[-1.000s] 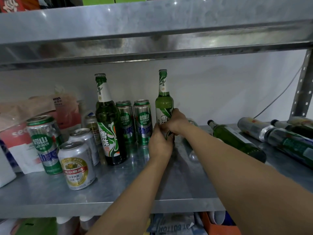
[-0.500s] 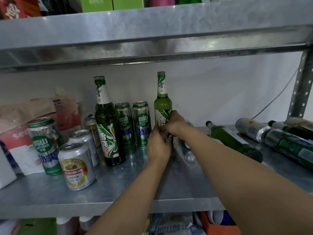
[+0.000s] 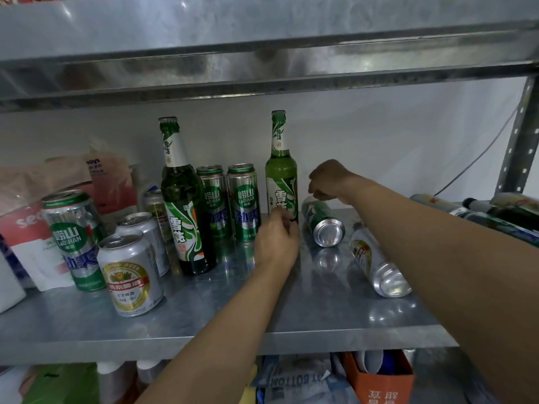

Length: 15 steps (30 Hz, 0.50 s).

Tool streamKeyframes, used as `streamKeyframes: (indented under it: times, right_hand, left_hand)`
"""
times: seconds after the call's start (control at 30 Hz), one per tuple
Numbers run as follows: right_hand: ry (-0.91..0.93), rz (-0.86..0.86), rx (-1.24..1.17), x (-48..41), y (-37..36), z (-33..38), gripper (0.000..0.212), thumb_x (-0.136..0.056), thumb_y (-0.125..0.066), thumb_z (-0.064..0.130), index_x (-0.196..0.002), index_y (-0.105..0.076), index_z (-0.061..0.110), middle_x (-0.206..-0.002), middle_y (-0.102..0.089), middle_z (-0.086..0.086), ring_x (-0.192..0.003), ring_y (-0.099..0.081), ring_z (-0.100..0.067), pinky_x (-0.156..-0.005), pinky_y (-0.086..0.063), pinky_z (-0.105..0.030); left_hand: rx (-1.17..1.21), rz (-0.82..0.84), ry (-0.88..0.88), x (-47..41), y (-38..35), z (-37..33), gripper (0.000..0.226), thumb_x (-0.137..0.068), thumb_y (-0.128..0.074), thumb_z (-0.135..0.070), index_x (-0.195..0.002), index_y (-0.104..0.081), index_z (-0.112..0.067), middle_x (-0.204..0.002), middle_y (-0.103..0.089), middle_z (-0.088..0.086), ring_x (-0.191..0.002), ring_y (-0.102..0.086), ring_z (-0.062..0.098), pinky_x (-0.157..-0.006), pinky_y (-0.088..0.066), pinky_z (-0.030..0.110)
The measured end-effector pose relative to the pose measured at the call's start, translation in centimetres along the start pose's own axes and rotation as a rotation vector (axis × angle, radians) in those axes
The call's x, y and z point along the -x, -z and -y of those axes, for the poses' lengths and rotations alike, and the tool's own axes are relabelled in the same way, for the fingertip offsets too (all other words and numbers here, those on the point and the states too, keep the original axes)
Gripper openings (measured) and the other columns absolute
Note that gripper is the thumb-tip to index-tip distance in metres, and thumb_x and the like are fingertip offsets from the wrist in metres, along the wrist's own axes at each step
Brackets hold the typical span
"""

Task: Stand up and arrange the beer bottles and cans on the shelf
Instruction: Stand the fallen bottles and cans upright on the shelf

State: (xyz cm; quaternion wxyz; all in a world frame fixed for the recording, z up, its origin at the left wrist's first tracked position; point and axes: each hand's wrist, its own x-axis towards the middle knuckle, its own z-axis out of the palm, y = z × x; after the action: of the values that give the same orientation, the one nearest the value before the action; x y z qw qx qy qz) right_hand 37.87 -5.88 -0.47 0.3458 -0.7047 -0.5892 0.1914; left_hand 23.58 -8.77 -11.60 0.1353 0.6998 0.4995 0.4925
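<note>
Left of the left hand's fingers (image 3: 287, 225) stand 7 cans (image 3: 243, 201) and 1 bottle (image 3: 183, 199), 1 upright bottle (image 3: 280, 182) touches them, and 2 fallen cans (image 3: 322, 221) lie right of them.

Single head-worn view, close to metal shelf (image 3: 320, 322), facing forward and slightly down across front edge toward back wall (image 3: 379, 141).

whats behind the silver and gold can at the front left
Directly behind the silver and gold can stands another silver can, top and right side showing. Further back a gold-labelled can stands half hidden. The shelf surface between them is covered from view.
</note>
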Motion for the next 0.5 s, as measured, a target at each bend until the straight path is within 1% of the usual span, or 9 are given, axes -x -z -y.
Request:
streamKeyframes:
  times: [0.03,0.1,0.13,0.17,0.27,0.37,0.4,0.47,0.5]
  right_hand:
    - [-0.021,-0.030,0.020,-0.3,0.1,-0.2,0.034,-0.082,-0.066,0.001,-0.114,-0.060,-0.008,-0.106,-0.066,-0.024,-0.078,-0.060,-0.025,-0.078,-0.055,-0.037]
    - [-0.064,-0.054,0.117,-0.4,-0.2,-0.3,0.029,-0.082,-0.072,0.010,-0.103,-0.061,-0.007,-0.095,-0.066,-0.022,-0.076,-0.062,-0.029,-0.069,-0.054,-0.036]
    - [-0.080,-0.034,0.182,-0.6,-0.6,-0.3,0.030,-0.082,-0.074,0.014,-0.100,-0.059,-0.005,-0.092,-0.064,-0.020,-0.076,-0.061,-0.029,-0.066,-0.052,-0.035]
    - [-0.094,0.006,0.254,-0.6,-1.0,-0.4,0.032,-0.082,-0.075,0.018,-0.099,-0.058,-0.003,-0.092,-0.062,-0.018,-0.079,-0.061,-0.030,-0.066,-0.051,-0.033]
    - [-0.120,0.119,0.436,-0.9,-2.3,-0.5,0.039,-0.083,-0.073,0.026,-0.110,-0.062,0.000,-0.101,-0.063,-0.014,-0.088,-0.059,-0.026,-0.074,-0.049,-0.032]
    - [-0.140,0.207,0.582,-0.9,-3.1,0.3,0.042,-0.090,-0.064,0.032,-0.120,-0.060,0.003,-0.110,-0.063,-0.012,-0.088,-0.056,-0.021,-0.075,-0.045,-0.028]
    - [-0.151,0.222,0.607,-1.0,-3.3,0.6,0.042,-0.091,-0.062,0.033,-0.121,-0.059,0.004,-0.110,-0.064,-0.011,-0.085,-0.056,-0.020,-0.073,-0.045,-0.027]
    - [-0.158,0.252,0.649,-1.5,-3.8,0.7,0.039,-0.093,-0.059,0.031,-0.122,-0.059,0.005,-0.092,-0.060,-0.007,-0.073,-0.053,-0.017,-0.066,-0.045,-0.027]
    - [-0.164,0.257,0.653,-1.7,-4.0,0.6,0.038,-0.093,-0.057,0.030,-0.123,-0.059,0.005,-0.085,-0.056,-0.006,-0.071,-0.051,-0.016,-0.066,-0.044,-0.027]
  left_hand:
    - [0.014,0.015,-0.020,-0.1,-0.1,0.0,0.019,-0.092,-0.058,-0.021,-0.110,-0.062,-0.018,-0.102,-0.070,0.003,-0.091,-0.065,0.022,-0.076,-0.053,0.032]
    - [0.031,0.037,-0.062,-0.1,-0.3,0.2,0.017,-0.094,-0.056,-0.022,-0.108,-0.065,-0.019,-0.101,-0.071,0.001,-0.090,-0.066,0.018,-0.075,-0.051,0.027]
    - [0.036,0.051,-0.084,-0.2,-0.3,0.3,0.017,-0.095,-0.055,-0.022,-0.108,-0.065,-0.019,-0.102,-0.072,0.001,-0.090,-0.066,0.018,-0.076,-0.051,0.027]
    - [0.037,0.067,-0.102,-0.2,-0.4,0.4,0.018,-0.095,-0.054,-0.021,-0.108,-0.066,-0.018,-0.102,-0.072,0.002,-0.091,-0.067,0.019,-0.078,-0.052,0.028]
    - [0.021,0.096,-0.132,-0.2,-0.7,0.5,0.022,-0.097,-0.051,-0.021,-0.111,-0.067,-0.018,-0.106,-0.073,0.004,-0.092,-0.068,0.020,-0.080,-0.052,0.028]
    - [0.009,0.117,-0.166,-0.1,-0.9,0.6,0.026,-0.097,-0.050,-0.023,-0.114,-0.069,-0.020,-0.107,-0.072,0.006,-0.091,-0.067,0.022,-0.079,-0.051,0.028]
    - [0.012,0.123,-0.171,-0.1,-1.0,0.6,0.027,-0.097,-0.050,-0.024,-0.115,-0.069,-0.021,-0.107,-0.073,0.006,-0.091,-0.067,0.023,-0.079,-0.052,0.028]
    - [0.025,0.135,-0.176,-0.1,-1.1,0.7,0.028,-0.096,-0.049,-0.026,-0.116,-0.069,-0.022,-0.105,-0.073,0.006,-0.093,-0.068,0.024,-0.082,-0.054,0.033]
    - [0.032,0.143,-0.178,-0.2,-1.2,0.7,0.029,-0.096,-0.048,-0.027,-0.117,-0.068,-0.022,-0.105,-0.073,0.007,-0.094,-0.068,0.024,-0.083,-0.055,0.036]
